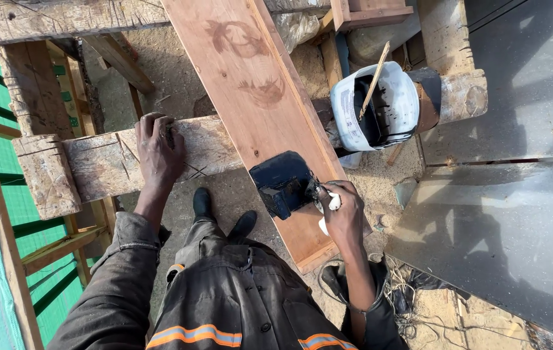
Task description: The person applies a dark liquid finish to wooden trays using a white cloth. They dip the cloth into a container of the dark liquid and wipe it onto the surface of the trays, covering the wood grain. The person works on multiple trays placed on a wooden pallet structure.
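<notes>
Hands (pixel 343 214) gripping brush (pixel 325 201), beam (pixel 114 162)

A rough, weathered grey timber trestle beam (pixel 108 162) runs crosswise and carries a long, reddish-brown wooden plank (pixel 257 84), which lies slanted across it and bears a glossy patch of black paint (pixel 283 181) near its lower end. The left hand (pixel 158 152) rests flat on the beam, just beside the plank. Beneath them lies the sandy, pale concrete floor (pixel 380 181), where a cut-open white plastic container (pixel 374 107) smeared with black paint stands with a thin wooden stick (pixel 375 78) leaning in it.
</notes>
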